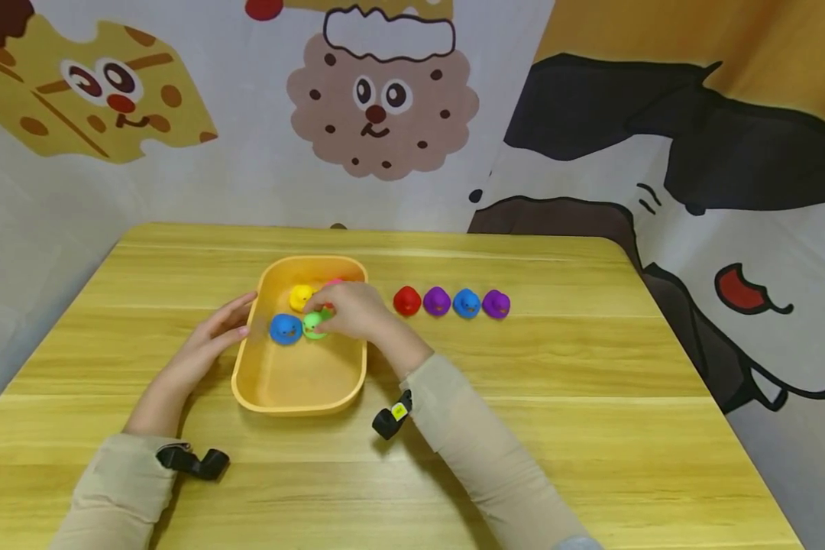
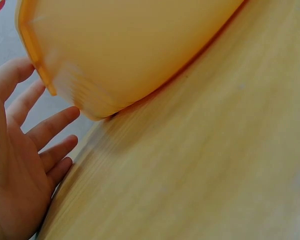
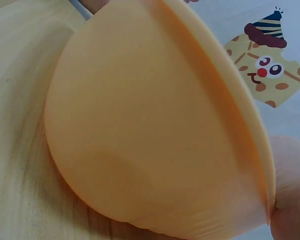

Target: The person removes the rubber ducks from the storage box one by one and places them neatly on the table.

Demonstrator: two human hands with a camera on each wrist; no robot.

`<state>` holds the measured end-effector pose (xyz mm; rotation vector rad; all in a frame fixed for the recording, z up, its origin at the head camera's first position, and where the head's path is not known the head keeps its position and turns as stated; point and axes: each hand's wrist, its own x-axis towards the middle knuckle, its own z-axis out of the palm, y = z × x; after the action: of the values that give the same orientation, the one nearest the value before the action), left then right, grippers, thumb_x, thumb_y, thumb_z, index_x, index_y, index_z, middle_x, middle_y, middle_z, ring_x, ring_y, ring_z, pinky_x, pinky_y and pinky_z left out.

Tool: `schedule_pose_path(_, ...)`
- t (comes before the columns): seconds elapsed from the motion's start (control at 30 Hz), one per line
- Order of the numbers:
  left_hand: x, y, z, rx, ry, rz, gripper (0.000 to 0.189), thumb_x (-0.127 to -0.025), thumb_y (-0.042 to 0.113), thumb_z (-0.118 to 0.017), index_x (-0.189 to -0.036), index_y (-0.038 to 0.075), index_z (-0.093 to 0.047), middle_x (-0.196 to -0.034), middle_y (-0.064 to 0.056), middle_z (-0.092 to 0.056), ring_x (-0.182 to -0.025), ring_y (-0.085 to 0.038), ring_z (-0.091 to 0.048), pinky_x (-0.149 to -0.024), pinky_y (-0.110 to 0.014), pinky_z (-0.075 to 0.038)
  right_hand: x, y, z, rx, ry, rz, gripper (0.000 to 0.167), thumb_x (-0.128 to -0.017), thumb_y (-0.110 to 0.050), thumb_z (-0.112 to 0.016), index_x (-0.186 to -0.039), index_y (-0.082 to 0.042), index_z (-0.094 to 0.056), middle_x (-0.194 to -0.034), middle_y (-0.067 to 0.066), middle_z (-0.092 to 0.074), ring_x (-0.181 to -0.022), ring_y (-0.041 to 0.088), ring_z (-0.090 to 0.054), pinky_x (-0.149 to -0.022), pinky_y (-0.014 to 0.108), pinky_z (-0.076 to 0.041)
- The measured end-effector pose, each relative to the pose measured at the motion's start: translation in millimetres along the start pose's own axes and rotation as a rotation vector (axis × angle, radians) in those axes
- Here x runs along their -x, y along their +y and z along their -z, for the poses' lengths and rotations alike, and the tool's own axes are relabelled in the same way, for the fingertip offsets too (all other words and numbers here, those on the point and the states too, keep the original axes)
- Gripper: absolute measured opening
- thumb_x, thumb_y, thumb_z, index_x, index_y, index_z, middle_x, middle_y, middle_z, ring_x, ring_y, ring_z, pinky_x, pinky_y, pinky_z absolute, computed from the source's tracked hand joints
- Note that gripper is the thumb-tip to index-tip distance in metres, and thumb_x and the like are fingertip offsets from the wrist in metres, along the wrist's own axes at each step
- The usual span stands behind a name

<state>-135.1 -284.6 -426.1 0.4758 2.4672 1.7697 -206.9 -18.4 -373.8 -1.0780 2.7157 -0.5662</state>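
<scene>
A yellow-orange plastic tub (image 1: 299,389) stands on the table, with several small toy ducks in its far half. My right hand (image 1: 354,309) reaches over its right rim, thumb and index finger curled about a green duck (image 1: 326,312) that they partly cover. A light green duck (image 1: 312,325) lies right beside the thumb. Near it are a blue duck (image 1: 286,329), a yellow duck (image 1: 302,297) and a pinkish-red one (image 1: 333,283), half hidden. Fingers spread, my left hand (image 1: 209,340) rests against the tub's left rim. Only the tub's outer wall (image 3: 140,110) fills the right wrist view.
Right of the tub, a row on the wooden table (image 1: 557,428) holds a red duck (image 1: 407,301), a purple duck (image 1: 437,301), a blue duck (image 1: 467,303) and another purple duck (image 1: 496,304). A cartoon-printed cloth (image 1: 247,191) hangs behind the table's far edge.
</scene>
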Motion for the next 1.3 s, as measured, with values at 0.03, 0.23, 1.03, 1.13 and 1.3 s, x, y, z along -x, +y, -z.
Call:
schedule_pose_path(0.03,-0.2,-0.1,-0.2,0.002,-0.001,0.002,0.054,-0.102,0.014,-0.047,-0.152,0.016,-0.029,-0.146,-0.028,-0.033,-0.12,0.0,-0.041,-0.092,-0.014,-0.032,0.2,0.2,1.0,-0.01,0.0,0.003,0.031,-0.082,-0.035,-0.077,-0.112,-0.03,-0.072,-0.11,-0.015,-0.064,-0.092,0.003,-0.052,-0.085,0.026,-0.039)
schedule_pose_path(0.23,-0.7,-0.2,-0.8,0.008,0.001,0.0,0.053,-0.102,0.013,-0.047,-0.152,0.015,-0.03,-0.146,-0.029,-0.033,-0.12,0.0,-0.042,-0.092,-0.015,-0.032,2.3,1.1,6.7,-0.143,0.021,0.034,0.033,-0.083,-0.026,-0.077,-0.115,-0.02,-0.071,-0.114,-0.008,-0.065,-0.092,0.014,-0.057,-0.079,0.022,-0.041)
schedule_pose_path(1.03,-0.4,-0.9,-0.8,0.012,0.003,-0.011,0.053,-0.102,0.012,-0.047,-0.152,0.014,-0.03,-0.145,-0.03,-0.034,-0.119,0.0,-0.043,-0.091,-0.013,-0.033,27.2,-4.3,25.7,-0.411,0.19,0.159,0.032,-0.083,-0.011,-0.076,-0.114,-0.008,-0.07,-0.103,0.003,-0.065,-0.093,0.019,-0.055,-0.085,0.036,-0.046)
schedule_pose_path(1.13,-0.5,-0.8,-0.7,0.012,0.002,-0.011,0.053,-0.102,0.012,-0.047,-0.152,0.015,-0.029,-0.145,-0.03,-0.034,-0.119,0.0,-0.043,-0.091,-0.013,-0.033,33.3,-4.3,29.0,-0.436,0.213,0.164,0.032,-0.083,-0.01,-0.076,-0.114,-0.008,-0.07,-0.108,0.002,-0.065,-0.096,0.016,-0.054,-0.088,0.035,-0.046)
schedule_pose_path(1.3,-0.5,-1.5,-0.4,0.013,0.0,-0.014,0.053,-0.102,0.012,-0.047,-0.152,0.014,-0.029,-0.145,-0.03,-0.033,-0.119,0.0,-0.043,-0.091,-0.013,-0.034,43.2,-3.0,32.9,-0.472,0.244,0.2,0.032,-0.083,-0.008,-0.076,-0.114,-0.009,-0.07,-0.11,0.0,-0.065,-0.096,0.015,-0.053,-0.085,0.026,-0.045)
